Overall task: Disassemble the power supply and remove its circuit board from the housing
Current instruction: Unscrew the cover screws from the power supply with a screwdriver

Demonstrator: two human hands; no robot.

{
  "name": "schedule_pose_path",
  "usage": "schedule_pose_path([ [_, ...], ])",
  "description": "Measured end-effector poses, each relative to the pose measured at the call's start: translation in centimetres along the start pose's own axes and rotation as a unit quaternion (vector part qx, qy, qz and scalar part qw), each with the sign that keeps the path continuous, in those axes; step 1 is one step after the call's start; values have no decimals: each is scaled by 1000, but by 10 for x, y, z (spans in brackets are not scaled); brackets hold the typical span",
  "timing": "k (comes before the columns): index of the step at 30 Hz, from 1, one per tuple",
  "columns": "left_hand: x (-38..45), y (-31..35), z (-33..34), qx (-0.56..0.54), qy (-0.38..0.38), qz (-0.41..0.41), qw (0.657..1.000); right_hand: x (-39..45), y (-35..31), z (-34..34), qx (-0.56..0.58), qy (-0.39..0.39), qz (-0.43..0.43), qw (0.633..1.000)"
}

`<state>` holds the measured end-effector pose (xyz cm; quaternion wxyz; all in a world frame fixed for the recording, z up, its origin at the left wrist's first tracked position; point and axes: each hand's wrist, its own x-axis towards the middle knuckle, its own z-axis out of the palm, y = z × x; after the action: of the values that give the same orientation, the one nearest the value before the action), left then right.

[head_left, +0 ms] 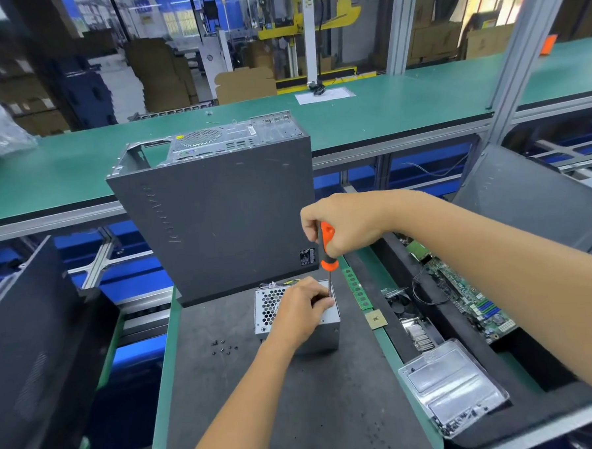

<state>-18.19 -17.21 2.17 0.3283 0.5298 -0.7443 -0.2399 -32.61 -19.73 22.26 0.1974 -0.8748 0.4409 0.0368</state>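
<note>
While our right hand (342,223) grips the orange screwdriver (327,246) and our left hand (300,308) clamps the power supply (294,315) on the near mat (296,396) — the tip may slip, stripping a screw.

The tall dark grey metal computer case (215,214) standing on the mat carries the brand "lenovo" in pale letters, running sideways along its left edge. Low at its right corner sits a small black-and-white label (307,256), print too fine to read. Nothing else here is legible.
</note>
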Motion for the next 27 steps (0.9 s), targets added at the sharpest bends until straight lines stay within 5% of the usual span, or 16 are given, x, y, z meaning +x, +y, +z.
schedule_pose_path([
  [4, 0, 1, 2, 7, 1, -5, 1000, 6, 4, 6, -145, 65, 70, 985],
  [10, 0, 1, 2, 23, 7, 2, 1000, -2, 9, 0, -15, 9, -1, 1000],
  [18, 4, 4, 8, 68, -13, 0, 998, 3, 14, 8, -25, 98, 33, 994],
  [27, 5, -2, 20, 185, -40, 46, 981, 3, 17, 5, -2, 111, 48, 993],
])
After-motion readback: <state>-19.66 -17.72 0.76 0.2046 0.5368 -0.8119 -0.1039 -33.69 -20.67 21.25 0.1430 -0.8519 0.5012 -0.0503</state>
